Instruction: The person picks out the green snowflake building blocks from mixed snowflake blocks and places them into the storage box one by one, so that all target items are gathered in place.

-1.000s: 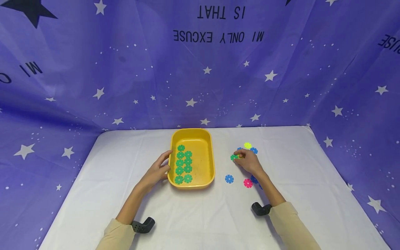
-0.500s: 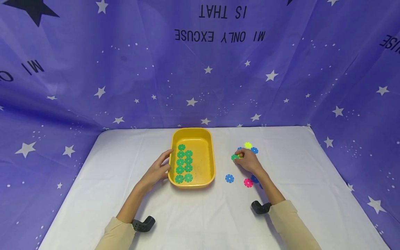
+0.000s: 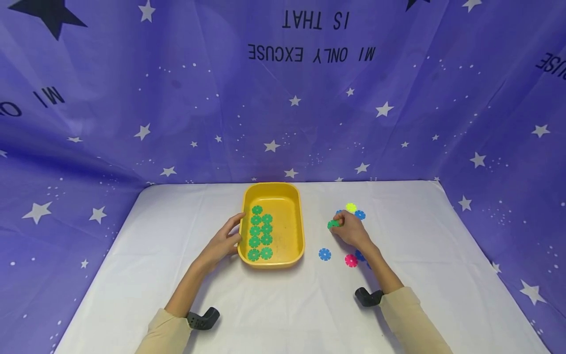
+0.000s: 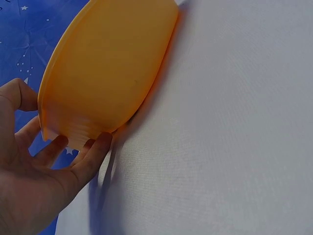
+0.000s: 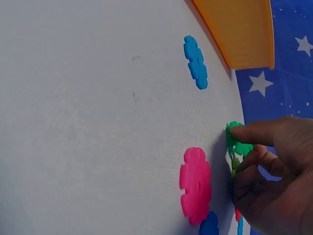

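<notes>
A yellow plastic tray [image 3: 289,216] stands in the middle of the white table, with several green snowflake discs [image 3: 254,230] lying in its left half. My left hand [image 3: 219,246] holds the tray's left side; in the left wrist view its fingers [image 4: 90,161] spread against the outer wall and one bends at the rim. Right of the tray, my right hand [image 3: 352,229] pinches a green snowflake disc [image 5: 239,139] between thumb and fingertips, tilted up at the table. The right wrist view shows another greenish piece partly hidden beneath those fingers.
Around the right hand lie a yellow snowflake disc [image 3: 351,207], several blue discs [image 3: 325,254] and a pink disc [image 3: 351,260]. The right forearm hides some of them. A purple starry cloth [image 3: 287,123] hangs behind the table and along its sides.
The green disc in my right hand is slightly more tilted, and the yellow bit seen beside it earlier is now hidden. My left hand and the tray stay in place.
</notes>
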Demonstrator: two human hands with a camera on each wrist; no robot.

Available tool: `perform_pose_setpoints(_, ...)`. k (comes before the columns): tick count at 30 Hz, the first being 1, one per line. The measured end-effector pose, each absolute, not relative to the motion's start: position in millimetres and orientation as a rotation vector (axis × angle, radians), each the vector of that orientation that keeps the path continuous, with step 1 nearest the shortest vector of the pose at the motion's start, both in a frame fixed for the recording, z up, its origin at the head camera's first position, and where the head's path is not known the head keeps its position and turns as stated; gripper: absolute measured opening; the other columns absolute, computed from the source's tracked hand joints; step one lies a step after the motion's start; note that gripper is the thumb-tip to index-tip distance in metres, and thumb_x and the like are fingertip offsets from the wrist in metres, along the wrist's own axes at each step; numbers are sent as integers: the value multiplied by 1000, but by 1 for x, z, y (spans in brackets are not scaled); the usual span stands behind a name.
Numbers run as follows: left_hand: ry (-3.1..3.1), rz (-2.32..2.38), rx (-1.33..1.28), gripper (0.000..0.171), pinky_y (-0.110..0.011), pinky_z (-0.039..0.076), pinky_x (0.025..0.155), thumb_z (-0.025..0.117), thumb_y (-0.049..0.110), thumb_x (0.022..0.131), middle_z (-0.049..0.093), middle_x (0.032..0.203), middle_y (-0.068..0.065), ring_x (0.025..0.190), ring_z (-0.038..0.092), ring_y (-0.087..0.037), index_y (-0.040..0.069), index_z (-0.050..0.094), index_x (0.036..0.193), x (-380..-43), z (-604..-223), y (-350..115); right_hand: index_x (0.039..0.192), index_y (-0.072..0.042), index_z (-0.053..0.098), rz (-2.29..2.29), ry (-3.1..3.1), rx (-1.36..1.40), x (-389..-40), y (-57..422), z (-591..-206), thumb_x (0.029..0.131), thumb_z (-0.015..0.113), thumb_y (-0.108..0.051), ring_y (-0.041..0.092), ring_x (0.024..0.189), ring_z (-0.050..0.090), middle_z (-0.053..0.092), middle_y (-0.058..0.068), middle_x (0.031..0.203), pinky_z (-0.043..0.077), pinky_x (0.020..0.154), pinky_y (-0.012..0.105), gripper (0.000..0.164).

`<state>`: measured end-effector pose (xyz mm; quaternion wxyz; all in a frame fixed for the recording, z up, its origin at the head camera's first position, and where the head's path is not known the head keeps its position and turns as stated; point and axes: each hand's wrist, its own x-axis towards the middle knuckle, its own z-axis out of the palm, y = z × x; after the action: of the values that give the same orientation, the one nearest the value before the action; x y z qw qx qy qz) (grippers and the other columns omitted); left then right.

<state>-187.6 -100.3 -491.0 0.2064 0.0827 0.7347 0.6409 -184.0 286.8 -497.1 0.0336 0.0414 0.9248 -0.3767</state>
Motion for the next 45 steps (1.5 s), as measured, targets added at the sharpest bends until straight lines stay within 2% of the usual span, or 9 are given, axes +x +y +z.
perform_pose_setpoints(12, 2030, 1801, 234, 70, -44, 54, 92, 48, 4, 91, 16, 163, -15, 136, 38, -44, 20, 29, 157, -186, -489, -99, 97, -5, 64, -1187, 2881, 72, -183, 284, -493, 87, 71, -7, 20, 74, 56, 62, 4, 82, 46, 67, 32, 13)
perform_pose_setpoints(17, 2036, 1798, 234, 71, -44, 55, 91, 48, 3, 91, 16, 163, -15, 137, 38, -44, 19, 28, 157, -186, -488, -99, 100, -5, 67, -1331, 2826, 90, -179, 279, -488, 87, 71, -6, 19, 65, 60, 68, 6, 82, 47, 57, 28, 13)
perform_pose_setpoints(21, 2033, 1798, 232, 70, -43, 55, 90, 48, 3, 91, 17, 163, -15, 136, 39, -44, 20, 29, 157, -185, -487, -99, 104, -8, 70, -1453, 2770, 155, -176, 270, -481, 88, 72, -8, 25, 67, 62, 71, 7, 86, 48, 54, 28, 16)
perform_pose_setpoints(26, 2035, 1799, 233, 71, -43, 55, 90, 48, 3, 91, 16, 163, -15, 135, 39, -45, 19, 29, 157, -185, -487, -99, 107, -8, 72, -1648, 2687, 170, -177, 256, -467, 89, 73, -10, 36, 81, 66, 73, 9, 89, 55, 64, 34, 19)
perform_pose_setpoints(32, 2038, 1794, 231, 70, -43, 55, 91, 48, 4, 91, 15, 163, -16, 136, 39, -45, 19, 28, 157, -185, -487, -100, 113, 2, 70, -1880, 2519, 71, -182, 230, -452, 91, 67, -3, 44, 93, 67, 73, 17, 93, 59, 80, 38, 23)
perform_pose_setpoints(36, 2042, 1789, 232, 70, -43, 55, 91, 48, 4, 92, 16, 163, -15, 135, 39, -45, 20, 28, 157, -185, -486, -99, 113, 1, 70, -1895, 2492, 58, -189, 210, -446, 92, 67, -3, 39, 92, 70, 74, 15, 95, 58, 82, 42, 22)
perform_pose_setpoints(39, 2042, 1788, 230, 70, -43, 55, 90, 48, 4, 92, 16, 163, -15, 135, 40, -44, 20, 29, 157, -185, -486, -99, 112, 1, 70, -1877, 2506, 42, -194, 195, -446, 91, 67, -2, 35, 90, 71, 74, 13, 93, 59, 81, 41, 21)
perform_pose_setpoints(45, 2034, 1795, 239, 71, -42, 55, 90, 48, 4, 91, 16, 163, -15, 135, 40, -44, 18, 28, 157, -186, -488, -99, 110, 0, 71, -1844, 2514, -4, -202, 166, -447, 90, 67, 0, 35, 88, 71, 74, 11, 90, 59, 81, 40, 20)
